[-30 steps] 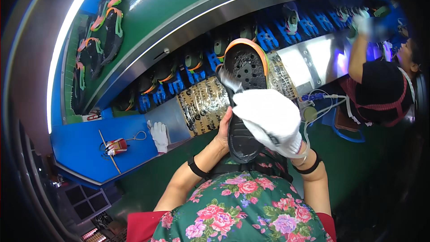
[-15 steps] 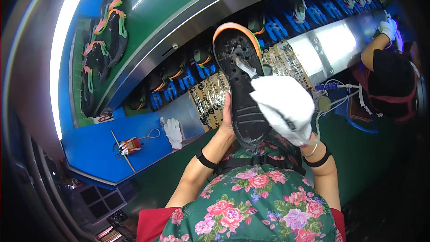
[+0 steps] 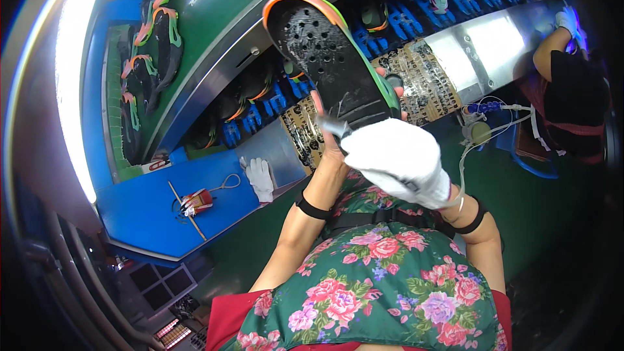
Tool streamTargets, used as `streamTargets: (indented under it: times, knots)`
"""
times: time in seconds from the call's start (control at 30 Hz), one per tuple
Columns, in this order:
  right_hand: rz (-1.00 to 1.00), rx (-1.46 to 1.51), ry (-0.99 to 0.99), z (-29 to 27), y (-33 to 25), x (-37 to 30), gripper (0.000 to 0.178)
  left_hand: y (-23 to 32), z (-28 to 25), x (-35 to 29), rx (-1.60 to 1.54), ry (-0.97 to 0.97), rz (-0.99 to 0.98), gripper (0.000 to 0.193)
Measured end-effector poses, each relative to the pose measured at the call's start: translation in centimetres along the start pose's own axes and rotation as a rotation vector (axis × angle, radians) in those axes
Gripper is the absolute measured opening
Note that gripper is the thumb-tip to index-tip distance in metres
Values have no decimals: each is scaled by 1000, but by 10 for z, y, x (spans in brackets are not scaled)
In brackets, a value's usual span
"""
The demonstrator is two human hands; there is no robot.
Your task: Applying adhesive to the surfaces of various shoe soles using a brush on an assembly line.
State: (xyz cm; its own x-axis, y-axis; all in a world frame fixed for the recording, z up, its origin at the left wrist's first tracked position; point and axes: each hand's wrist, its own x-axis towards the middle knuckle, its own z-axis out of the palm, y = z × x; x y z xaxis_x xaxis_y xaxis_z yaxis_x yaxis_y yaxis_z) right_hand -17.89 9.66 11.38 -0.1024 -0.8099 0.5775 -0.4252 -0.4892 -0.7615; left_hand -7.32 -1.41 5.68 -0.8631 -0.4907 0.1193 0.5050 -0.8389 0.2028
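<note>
A black shoe (image 3: 344,68) with an orange and green edge is turned bottom up in front of me, its holed end pointing away. My bare left hand (image 3: 332,146) grips it from beneath, with thumb and fingertips showing at its two sides. Wet-looking pale smears lie around the holes. My right hand (image 3: 396,159), in a white glove, is closed on a brush (image 3: 335,126) whose flat greyish tip lies over the near part of the bottom. The glove hides the brush's handle and the shoe's near end.
Several shoes (image 3: 156,42) lie on the green belt at left. Blue racks (image 3: 406,23) hold more shoes behind the metal ledge (image 3: 478,42). On the blue table (image 3: 140,211) are a stick (image 3: 188,211), a small red container (image 3: 197,202) and a white glove (image 3: 259,179). Another person (image 3: 575,88) works at right.
The shoe has moved away from me and left. The brush has gone from the holed area toward the near part of the bottom, and my left fingertips now show at the shoe's right side.
</note>
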Motion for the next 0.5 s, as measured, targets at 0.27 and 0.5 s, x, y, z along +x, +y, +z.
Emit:
streamTargets:
  times: [0.27, 0.5]
  knots:
    - [-181, -139, -38, -3, 8, -6, 37, 7, 0, 10, -65, 127, 37, 103]
    - [-80, -89, -6, -15, 15, -10, 30, 14, -10, 15, -76, 11, -20, 104]
